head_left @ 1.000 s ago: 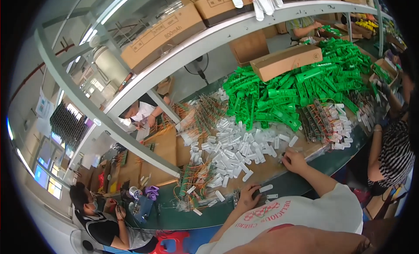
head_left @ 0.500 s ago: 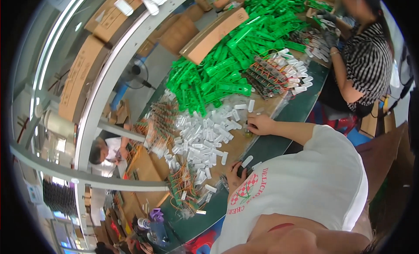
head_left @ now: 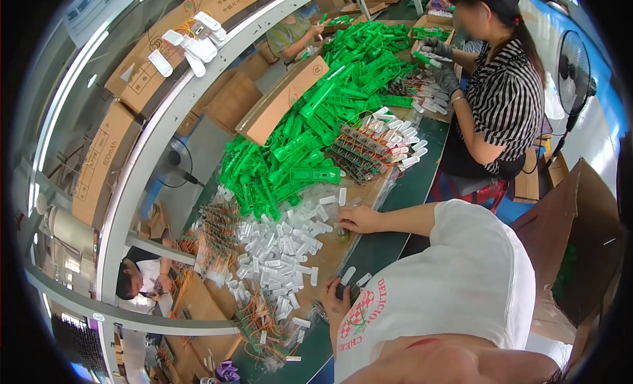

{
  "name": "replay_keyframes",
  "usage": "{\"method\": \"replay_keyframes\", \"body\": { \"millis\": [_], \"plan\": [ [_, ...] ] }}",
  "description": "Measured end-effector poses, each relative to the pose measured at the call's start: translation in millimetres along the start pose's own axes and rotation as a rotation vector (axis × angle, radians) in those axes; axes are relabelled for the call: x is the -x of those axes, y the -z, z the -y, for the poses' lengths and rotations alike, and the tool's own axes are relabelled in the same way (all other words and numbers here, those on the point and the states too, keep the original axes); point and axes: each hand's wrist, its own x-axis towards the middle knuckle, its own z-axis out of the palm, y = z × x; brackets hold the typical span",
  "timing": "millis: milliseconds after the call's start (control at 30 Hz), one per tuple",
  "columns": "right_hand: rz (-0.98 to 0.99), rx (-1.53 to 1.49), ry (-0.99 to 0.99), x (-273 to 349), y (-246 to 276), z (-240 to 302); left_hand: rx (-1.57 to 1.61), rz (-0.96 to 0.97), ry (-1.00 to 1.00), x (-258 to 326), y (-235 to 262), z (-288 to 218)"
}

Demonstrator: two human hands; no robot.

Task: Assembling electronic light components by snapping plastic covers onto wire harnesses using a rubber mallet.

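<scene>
My right hand (head_left: 359, 219) rests at the bench's near side with fingers curled down. A small clear, yellowish thing (head_left: 343, 235) shows under its fingertips; its kind is too small to make out. Closer to my body, my left hand (head_left: 335, 301) is closed around a small dark block (head_left: 343, 290). Two white oblong pieces, one of them a rounded white piece (head_left: 348, 275), lie right beside that block. Beyond both hands spreads a heap of small white oblong plastic parts (head_left: 280, 252). The palm side of each hand is hidden.
A large pile of green plastic housings (head_left: 310, 133) covers the bench's far part, with a long carton (head_left: 282, 101) against it. Wired circuit boards (head_left: 362, 153) lie in stacks. At the right a gloved co-worker (head_left: 508, 100) sits; a large open box (head_left: 560, 252) stands by my right side.
The view has swung, so the bench and piles sit lower and further left. Both hands remain at about the same spots on the bench, in nearly the same pose.
</scene>
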Motion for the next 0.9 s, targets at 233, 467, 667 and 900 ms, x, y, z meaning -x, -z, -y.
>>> {"method": "replay_keyframes", "body": {
  "millis": [233,467,667,900],
  "plan": [
    [0.035,0.036,-0.005,0,8,8,0.005,-0.005,-0.015,-4,-4,3],
    [0.027,0.106,0.136,2,-5,3,-0.009,-0.011,0.029,11,-4,3],
    [0.193,-0.049,0.257,27,4,44,-0.107,0.001,0.011,-2,-4,-14],
    [0.336,-0.264,-0.065,39,-14,58,-0.040,-0.047,0.097,-5,4,-28]
  ]
}}
